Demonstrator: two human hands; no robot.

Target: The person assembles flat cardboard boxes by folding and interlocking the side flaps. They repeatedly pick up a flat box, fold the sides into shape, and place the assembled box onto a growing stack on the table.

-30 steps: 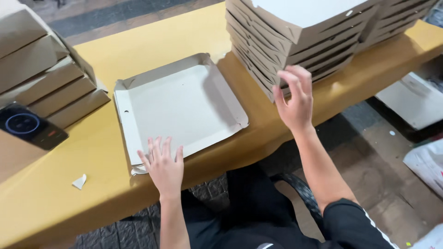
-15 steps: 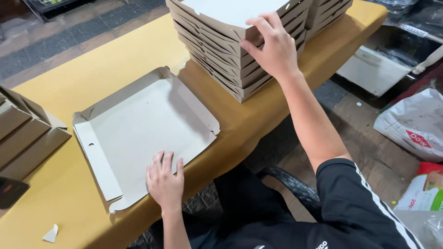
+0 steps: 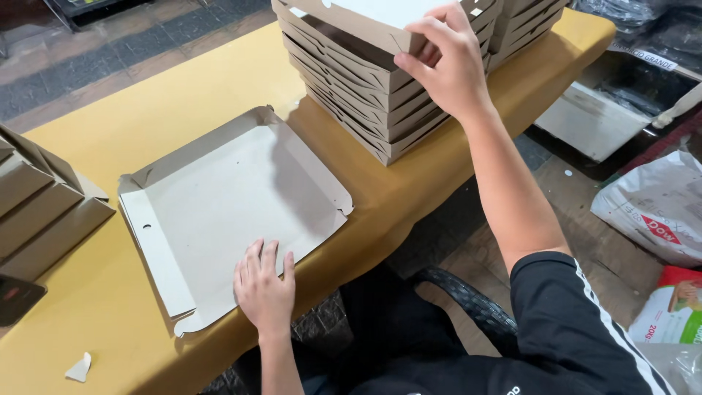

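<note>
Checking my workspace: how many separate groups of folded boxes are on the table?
3: a stack under the right hand, another stack behind it, and a row at the left edge. More may lie out of frame.

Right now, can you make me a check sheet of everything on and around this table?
Surface: yellow table, worn at its near edge.
Job's things: flat unfolded cardboard box tray lying open; stack of folded boxes behind it.
Clutter: small torn scrap of cardboard; dark device at the left edge; more folded boxes at left.
Hands: left hand pressed flat on the tray's near edge; right hand gripping the top box of the stack.
Cables: nothing seen.
Surroundings: printed bags on the floor at right; black chair below.
</note>
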